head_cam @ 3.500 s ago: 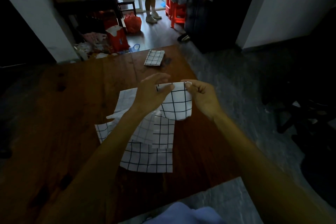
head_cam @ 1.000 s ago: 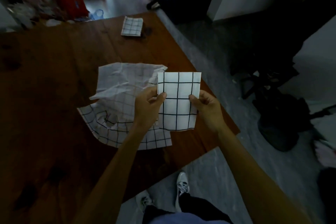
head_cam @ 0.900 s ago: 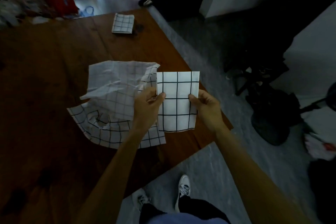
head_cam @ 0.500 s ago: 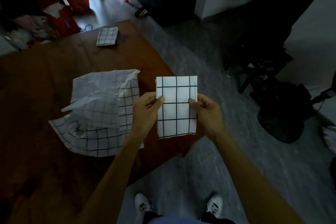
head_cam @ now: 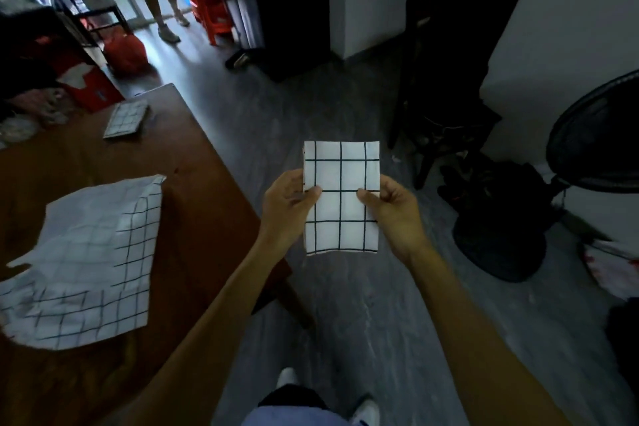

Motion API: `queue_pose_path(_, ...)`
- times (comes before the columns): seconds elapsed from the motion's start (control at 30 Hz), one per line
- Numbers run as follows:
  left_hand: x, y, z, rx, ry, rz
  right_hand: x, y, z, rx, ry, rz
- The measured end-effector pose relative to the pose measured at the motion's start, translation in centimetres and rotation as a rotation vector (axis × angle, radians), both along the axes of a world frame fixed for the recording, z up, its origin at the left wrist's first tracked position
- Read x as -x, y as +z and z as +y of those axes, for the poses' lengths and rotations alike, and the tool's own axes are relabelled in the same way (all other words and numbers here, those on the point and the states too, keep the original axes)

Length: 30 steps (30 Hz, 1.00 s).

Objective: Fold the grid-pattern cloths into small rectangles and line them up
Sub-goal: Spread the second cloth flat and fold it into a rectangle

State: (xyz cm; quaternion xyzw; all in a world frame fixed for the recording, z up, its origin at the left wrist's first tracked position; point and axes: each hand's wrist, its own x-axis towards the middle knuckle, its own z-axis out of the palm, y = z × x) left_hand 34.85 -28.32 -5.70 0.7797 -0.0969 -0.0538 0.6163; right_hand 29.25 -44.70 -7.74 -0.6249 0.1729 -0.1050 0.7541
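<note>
Both hands are holding the folded cloth [head_cam: 340,197] upright in the air over the floor, beside the counter [head_cam: 207,190]: the left hand [head_cam: 288,204] is pinching its left edge, the right hand [head_cam: 390,207] its right edge, fingers curled. Unfolded cloths [head_cam: 86,263] and another folded one [head_cam: 126,119] are lying on the counter

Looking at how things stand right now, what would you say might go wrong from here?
The folded cloth is pinched only at its side edges by the left hand and right hand, over the floor beyond the table; a slip could drop or unfold it. The finished cloth lies far off, so lining up may go crooked. The loose cloths could get dragged.
</note>
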Motion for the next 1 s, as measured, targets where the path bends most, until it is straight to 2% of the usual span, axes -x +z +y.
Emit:
queue_pose_path(0.23, -5.7, -0.8, -5.0, 0.031, 0.005, 0.005, -5.3, -0.3, -5.1, -0.004, 0.028, -0.035)
queue_pose_path(0.33, -10.0, -1.7, -6.7, 0.062, 0.031, -0.01, -9.7, -0.5, -6.9, 0.06, 0.054, -0.032)
queue_pose_path(0.5, -19.3, -2.3, -7.9, 0.118, 0.069, -0.002, -20.5, 0.9, -7.9, 0.183, 0.066, -0.034)
queue_pose_path(0.73, -33.2, -1.5, -6.3, 0.211, 0.195, -0.022, -36.4, 2.4, -6.2, 0.252, 0.208, -0.088)
queue_pose_path(1.0, -46.2, -0.9, -3.3, 0.193, 0.376, -0.111, -51.6, 2.6, -4.0, 0.214, 0.394, -0.136)
